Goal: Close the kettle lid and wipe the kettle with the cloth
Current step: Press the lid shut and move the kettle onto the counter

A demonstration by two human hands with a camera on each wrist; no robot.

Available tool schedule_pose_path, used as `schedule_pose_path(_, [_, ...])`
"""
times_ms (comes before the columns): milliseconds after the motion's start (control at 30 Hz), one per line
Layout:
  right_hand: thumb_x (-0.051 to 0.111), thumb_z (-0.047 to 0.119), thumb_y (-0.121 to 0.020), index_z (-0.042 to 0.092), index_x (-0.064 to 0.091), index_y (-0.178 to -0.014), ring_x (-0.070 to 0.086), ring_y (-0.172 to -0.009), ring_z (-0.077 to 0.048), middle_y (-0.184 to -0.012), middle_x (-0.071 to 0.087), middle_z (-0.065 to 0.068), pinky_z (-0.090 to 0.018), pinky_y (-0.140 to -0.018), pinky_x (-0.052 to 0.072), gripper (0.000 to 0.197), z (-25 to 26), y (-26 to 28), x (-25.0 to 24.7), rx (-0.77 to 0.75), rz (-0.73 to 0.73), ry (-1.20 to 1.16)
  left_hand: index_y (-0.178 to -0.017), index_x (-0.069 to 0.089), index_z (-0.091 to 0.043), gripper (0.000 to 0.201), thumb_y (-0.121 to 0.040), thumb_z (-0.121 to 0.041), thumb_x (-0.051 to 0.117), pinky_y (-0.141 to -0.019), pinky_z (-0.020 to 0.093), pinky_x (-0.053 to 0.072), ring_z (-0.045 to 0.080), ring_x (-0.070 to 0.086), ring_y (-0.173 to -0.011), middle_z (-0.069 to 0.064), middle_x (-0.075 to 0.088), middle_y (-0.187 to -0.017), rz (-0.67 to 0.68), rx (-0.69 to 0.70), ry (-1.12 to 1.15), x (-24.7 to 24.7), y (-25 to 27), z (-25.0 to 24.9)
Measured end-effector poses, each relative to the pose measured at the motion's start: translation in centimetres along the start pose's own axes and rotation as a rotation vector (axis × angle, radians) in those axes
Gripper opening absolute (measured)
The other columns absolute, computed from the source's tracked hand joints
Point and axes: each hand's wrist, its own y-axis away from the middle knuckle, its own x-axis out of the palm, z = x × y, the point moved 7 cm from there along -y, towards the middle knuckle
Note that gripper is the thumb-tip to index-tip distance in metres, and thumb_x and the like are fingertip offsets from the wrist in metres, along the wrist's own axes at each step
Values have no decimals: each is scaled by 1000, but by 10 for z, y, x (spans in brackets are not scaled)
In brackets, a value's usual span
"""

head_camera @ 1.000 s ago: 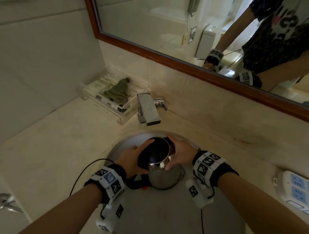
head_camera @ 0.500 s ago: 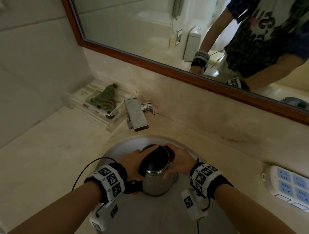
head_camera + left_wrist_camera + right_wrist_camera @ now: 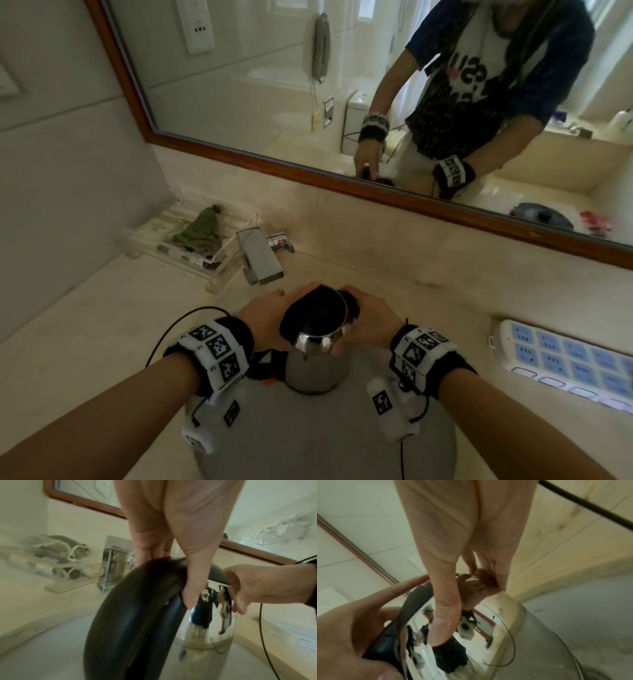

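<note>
Looking down from the head view, the kettle [image 3: 313,356] stands in the sink [image 3: 329,442] below the tap [image 3: 260,255]; the left hand [image 3: 267,317] and right hand [image 3: 368,323] cup its black lid [image 3: 315,317]. The cloth [image 3: 200,229] lies in a tray [image 3: 219,258] at the tabletop's back left corner.

From the left wrist, that hand's thumb curls over the handle top (fingers behind).

From the right wrist, fingers curl at the rim, thumb pressing steel. Uneven pressure could tip the kettle or pinch a fingertip.
</note>
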Motion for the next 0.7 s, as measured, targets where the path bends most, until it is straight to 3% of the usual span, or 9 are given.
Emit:
schedule_pose_path(100, [92, 23, -50, 16, 52, -120, 57, -103, -18, -112, 62, 1, -32, -88, 47, 80, 8, 27, -22, 33, -76, -33, -133, -14, -56, 113, -67, -34, 75, -97, 42, 46, 31, 51, -116, 10, 49, -133, -6, 46, -32, -19, 12, -24])
schedule_pose_path(233, [92, 22, -49, 17, 53, -120, 59, -105, -21, -113, 63, -1, -38, -93, 49, 81, 17, 77, -50, 87, -159, -72, -142, 3, -41, 107, -67, -23, 76, -93, 40, 48, 30, 53, -114, 9, 53, -129, -24, 160, -58, -45, 27, -72])
schedule_pose_path(333, [92, 23, -48, 17, 55, -119, 61, -105, -21, -113, 67, -2, -41, -95, 50, 80, 23, 123, -73, 121, -292, -42, -139, 4, -49, 110, -62, -27, 78, -91, 40, 50, 23, 57, -105, 5, 58, -124, -41, 287, -66, -58, 40, -110])
schedule_pose_path(400, [93, 21, -47, 16, 55, -119, 61, -107, -22, -114, 67, -4, -43, -97, 48, 82, 23, 158, -86, 165, -378, -63, -140, 9, -46, 105, -64, -24, 78, -87, 31, 48, 17, 53, -97, 4, 57, -122, -37, 362, -66, -62, 48, -137])
schedule_pose_path(467, [93, 22, -45, 18, 55, -118, 61, -108, -22, -114, 67, -2, -42, -100, 47, 82, 21, 194, -96, 225, -441, -64, -142, 11, -40, 102, -66, -24, 77, -88, 26, 40, 18, 50, -105, 2, 52, -127, -55, 445, -118, -65, 58, -169])
schedule_pose_path(567, [93, 25, -40, 19, 59, -110, 63, -102, -20, -106, 70, 0, -43, -98, 48, 78, 13, 251, -108, 302, -516, -95, -142, 8, -39, 104, -65, -32, 77, -103, 33, 33, 21, 41, -124, -1, 43, -139, -83, 572, -199, -60, 74, -218])
schedule_pose_path(700, [93, 22, -41, 15, 59, -112, 62, -101, -22, -107, 68, -4, -43, -98, 49, 79, -5, 332, -116, 395, -613, -127, -142, 10, -38, 104, -65, -32, 79, -106, 35, 31, 19, 41, -126, -4, 42, -141, -54, 738, -178, -38, 94, -286])
